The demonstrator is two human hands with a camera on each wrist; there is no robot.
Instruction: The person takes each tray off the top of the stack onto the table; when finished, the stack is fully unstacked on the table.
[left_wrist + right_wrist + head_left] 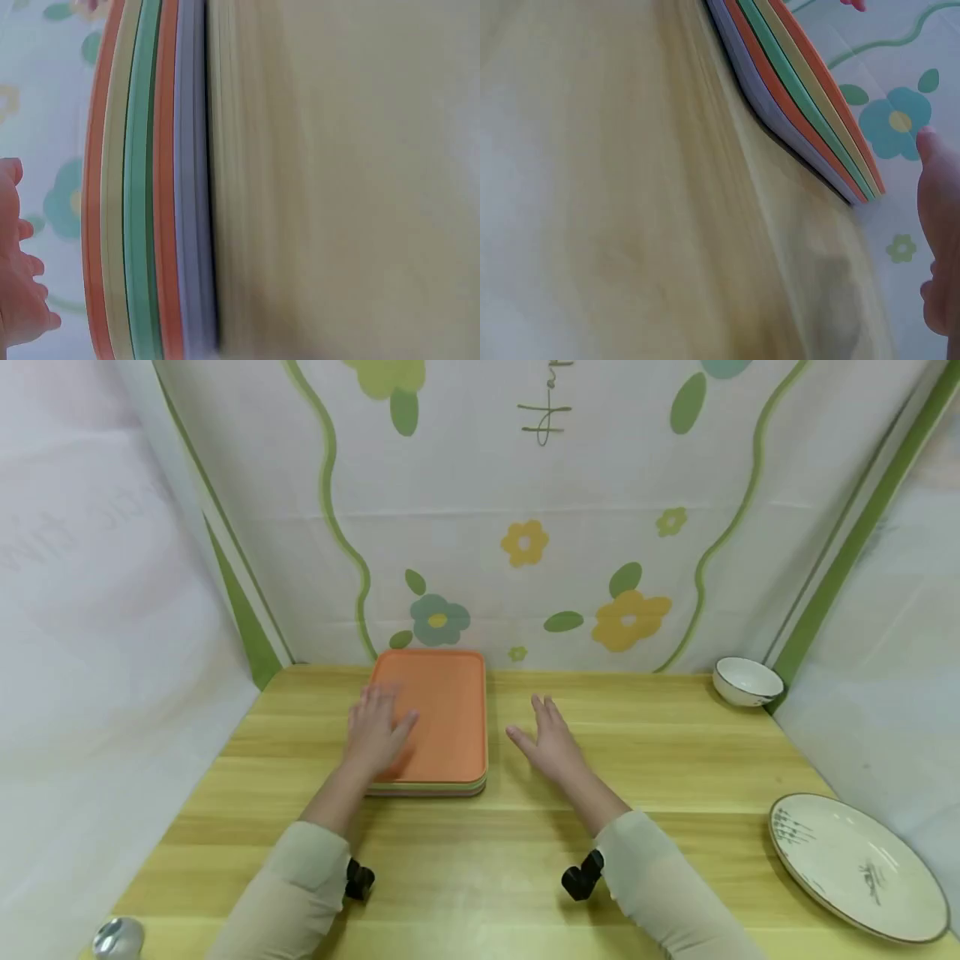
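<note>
A stack of several rectangular trays (442, 718) lies on the wooden table, its top tray orange. Their edges show orange, cream, green and lavender layers (139, 187) in the left wrist view. My left hand (372, 732), slightly blurred, is over the stack's left side with fingers extended and the thumb spread; whether it touches the top tray I cannot tell. To the right of the stack, my right hand (553, 747) is held apart from it, fingers stretched forward, thumb pointing towards the trays. Neither hand holds anything. The right wrist view catches the thumb side of the right hand (941, 225).
A white bowl (747, 683) stands in the far right corner of the table (480, 877). An oval white plate (840, 852) lies at the right edge. Something shiny and metallic (118, 937) sits at the near left corner. Flowered cloth (465, 527) hangs behind, with white cloth on both sides.
</note>
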